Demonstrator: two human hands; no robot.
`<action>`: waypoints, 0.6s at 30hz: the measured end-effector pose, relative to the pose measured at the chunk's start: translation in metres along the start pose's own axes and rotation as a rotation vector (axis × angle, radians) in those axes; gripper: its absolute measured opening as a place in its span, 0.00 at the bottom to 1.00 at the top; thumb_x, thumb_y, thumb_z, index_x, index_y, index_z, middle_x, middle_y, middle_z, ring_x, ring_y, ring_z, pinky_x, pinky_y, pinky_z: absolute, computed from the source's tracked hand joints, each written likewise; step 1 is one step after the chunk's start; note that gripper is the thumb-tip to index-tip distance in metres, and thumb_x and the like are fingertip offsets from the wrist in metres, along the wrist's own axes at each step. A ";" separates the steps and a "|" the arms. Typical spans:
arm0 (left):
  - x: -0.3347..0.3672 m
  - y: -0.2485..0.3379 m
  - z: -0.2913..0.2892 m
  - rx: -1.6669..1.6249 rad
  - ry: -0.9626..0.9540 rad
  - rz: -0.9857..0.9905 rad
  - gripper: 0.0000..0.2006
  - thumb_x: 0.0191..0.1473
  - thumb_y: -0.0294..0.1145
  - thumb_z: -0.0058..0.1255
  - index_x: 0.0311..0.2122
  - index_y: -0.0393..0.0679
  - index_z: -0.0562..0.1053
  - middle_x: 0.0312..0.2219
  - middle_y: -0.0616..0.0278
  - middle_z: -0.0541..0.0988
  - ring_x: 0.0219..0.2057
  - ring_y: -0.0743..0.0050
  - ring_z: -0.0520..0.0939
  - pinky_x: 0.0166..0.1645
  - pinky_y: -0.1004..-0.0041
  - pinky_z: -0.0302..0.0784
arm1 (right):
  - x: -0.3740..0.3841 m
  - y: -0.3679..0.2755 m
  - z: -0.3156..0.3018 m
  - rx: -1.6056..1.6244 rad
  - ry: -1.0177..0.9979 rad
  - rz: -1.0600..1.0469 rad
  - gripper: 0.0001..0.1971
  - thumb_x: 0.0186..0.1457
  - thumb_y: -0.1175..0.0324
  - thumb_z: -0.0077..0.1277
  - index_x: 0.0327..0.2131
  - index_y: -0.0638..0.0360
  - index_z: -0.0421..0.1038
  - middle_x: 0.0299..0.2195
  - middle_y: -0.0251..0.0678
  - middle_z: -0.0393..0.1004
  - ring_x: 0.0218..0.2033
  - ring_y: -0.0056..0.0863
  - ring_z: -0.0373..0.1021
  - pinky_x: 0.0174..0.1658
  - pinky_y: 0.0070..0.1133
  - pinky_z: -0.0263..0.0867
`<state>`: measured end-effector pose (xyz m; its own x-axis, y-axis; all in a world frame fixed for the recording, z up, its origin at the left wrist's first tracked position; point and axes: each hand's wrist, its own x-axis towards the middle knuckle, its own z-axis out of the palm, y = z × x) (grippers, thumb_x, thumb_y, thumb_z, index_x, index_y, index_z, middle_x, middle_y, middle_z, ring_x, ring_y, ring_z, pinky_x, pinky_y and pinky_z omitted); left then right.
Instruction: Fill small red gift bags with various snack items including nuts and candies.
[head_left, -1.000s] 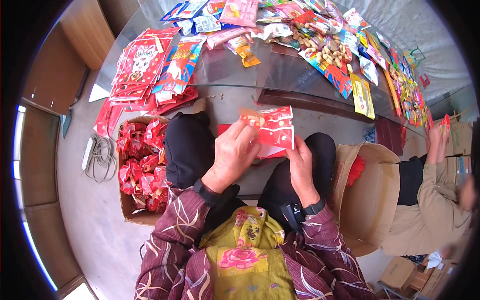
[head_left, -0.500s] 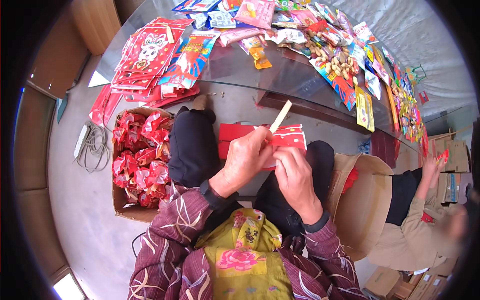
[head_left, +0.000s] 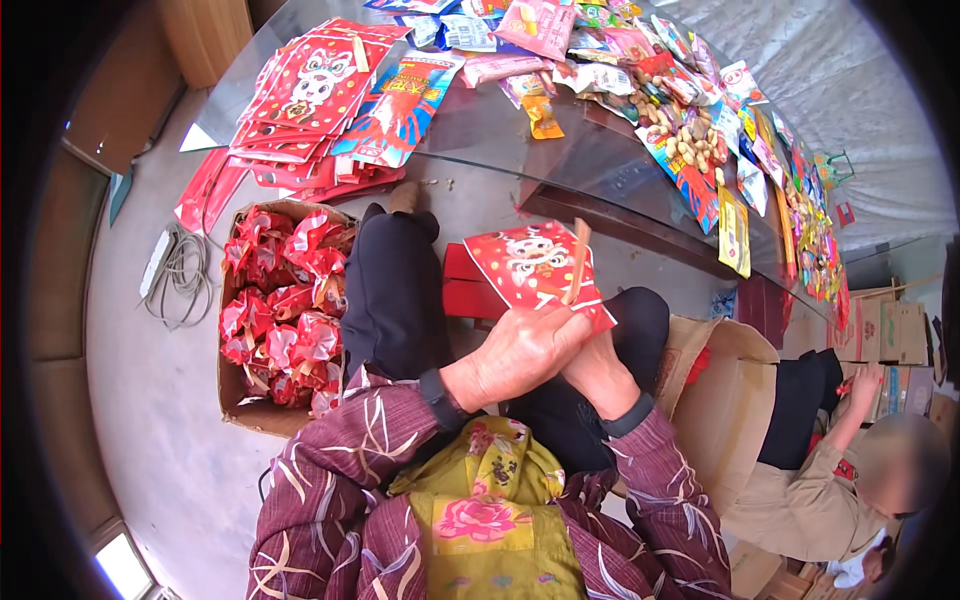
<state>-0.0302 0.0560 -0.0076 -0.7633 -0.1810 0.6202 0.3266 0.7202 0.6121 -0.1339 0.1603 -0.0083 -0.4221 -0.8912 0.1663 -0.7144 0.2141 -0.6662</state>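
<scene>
A red paper-like gift bag (head_left: 515, 250) with a white cartoon animal print stands up in front of me, tilted. My left hand (head_left: 530, 350) is closed at its lower edge, beside a pale flat strip (head_left: 578, 265) that slants up across the bag's right side. My right hand (head_left: 603, 375) is pressed against the left one at the same edge, its fingers closed and mostly hidden. Behind the bag, at its left, shows a plain red box-like thing (head_left: 465, 285) near my knees.
On the glass table (head_left: 480, 145) lie a stack of red printed bags (head_left: 310, 90), snack packets (head_left: 400, 105) and peanuts (head_left: 695, 145). A carton (head_left: 230, 380) of filled red bags stands left, an open carton (head_left: 735, 400) right. Beyond it sits another person (head_left: 810, 500). A coiled cable (head_left: 185, 280) lies on the floor.
The red bag has turned upright, its print now facing me. The strip has moved to the right with it. My hands have drawn together, the left moving right and slightly down.
</scene>
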 end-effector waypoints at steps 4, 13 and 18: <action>-0.003 -0.004 0.005 -0.002 0.002 -0.075 0.09 0.47 0.23 0.56 0.33 0.42 0.67 0.19 0.58 0.71 0.21 0.55 0.77 0.23 0.62 0.70 | -0.002 0.016 0.007 -0.006 -0.130 0.103 0.11 0.54 0.66 0.52 0.41 0.59 0.72 0.37 0.40 0.76 0.40 0.37 0.74 0.41 0.31 0.69; -0.005 -0.004 0.007 -0.084 -0.079 -0.118 0.09 0.47 0.23 0.56 0.33 0.42 0.68 0.19 0.56 0.73 0.21 0.51 0.78 0.24 0.59 0.72 | -0.001 0.012 0.009 0.433 -0.228 0.238 0.17 0.58 0.70 0.51 0.50 0.58 0.67 0.45 0.36 0.72 0.48 0.28 0.69 0.52 0.27 0.65; -0.002 -0.009 0.010 -0.076 -0.068 -0.340 0.09 0.48 0.23 0.55 0.35 0.41 0.69 0.21 0.50 0.76 0.25 0.48 0.81 0.27 0.59 0.75 | 0.001 0.014 0.008 0.340 -0.253 0.201 0.20 0.65 0.71 0.42 0.60 0.59 0.57 0.54 0.36 0.65 0.55 0.28 0.64 0.61 0.26 0.59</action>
<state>-0.0369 0.0562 -0.0193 -0.8700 -0.3553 0.3418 0.0854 0.5742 0.8142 -0.1394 0.1593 -0.0232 -0.3540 -0.9239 -0.1452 -0.3907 0.2871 -0.8746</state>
